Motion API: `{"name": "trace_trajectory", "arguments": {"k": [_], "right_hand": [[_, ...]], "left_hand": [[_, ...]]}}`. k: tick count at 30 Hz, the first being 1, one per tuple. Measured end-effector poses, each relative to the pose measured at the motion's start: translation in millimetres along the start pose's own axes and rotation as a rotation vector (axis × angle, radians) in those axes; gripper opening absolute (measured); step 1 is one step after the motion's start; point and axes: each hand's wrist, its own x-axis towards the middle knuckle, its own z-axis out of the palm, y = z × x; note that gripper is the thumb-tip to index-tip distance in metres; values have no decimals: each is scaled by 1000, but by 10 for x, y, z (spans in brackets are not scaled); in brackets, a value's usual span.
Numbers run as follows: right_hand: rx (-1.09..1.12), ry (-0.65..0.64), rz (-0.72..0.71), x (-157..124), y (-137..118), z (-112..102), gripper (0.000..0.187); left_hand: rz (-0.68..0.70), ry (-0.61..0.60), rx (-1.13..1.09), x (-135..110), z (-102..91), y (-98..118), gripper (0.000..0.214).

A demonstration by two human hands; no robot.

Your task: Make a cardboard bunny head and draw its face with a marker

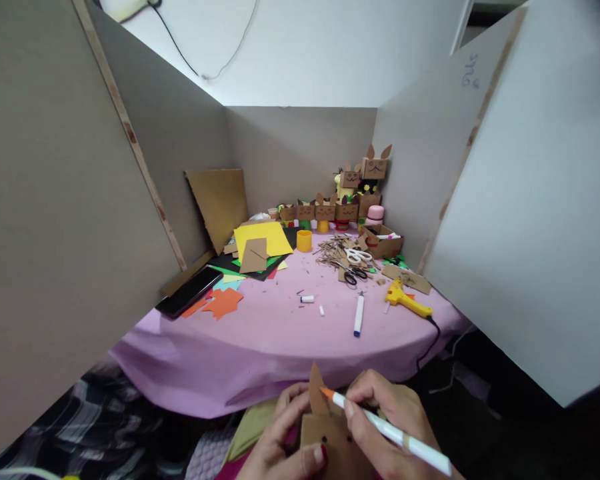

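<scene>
At the bottom of the view my left hand (280, 440) grips a small brown cardboard box figure (330, 437) with pointed ears and dot eyes. Its thumb presses on the box's front. My right hand (390, 420) is closed round a white marker (395, 433) with an orange tip. The tip touches the base of the figure's ear. Both hands are below the near edge of the purple-covered table (280, 340).
On the table lie a white pen (359, 313), a yellow glue gun (405, 298), scissors (357, 257), cardboard scraps, a yellow cup (304, 240), coloured paper sheets (260, 250), a phone (189, 291) and a row of finished box figures (330, 210). Cardboard walls enclose three sides.
</scene>
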Motion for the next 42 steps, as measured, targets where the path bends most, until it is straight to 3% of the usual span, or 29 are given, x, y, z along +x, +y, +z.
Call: {"name": "trace_trajectory", "arguments": {"k": [15, 24, 31, 42], "right_hand": [[-54, 14, -40, 129, -48, 11, 13], [-60, 130, -167, 113, -56, -2, 8], [-104, 67, -297, -17, 6, -26, 14], [-102, 46, -282, -28, 70, -10, 12]], "left_hand": [[46, -53, -101, 20, 0, -81, 50], [61, -44, -66, 14, -2, -56, 48], [103, -39, -39, 20, 11, -50, 48], [101, -70, -15, 31, -6, -68, 47]]}}
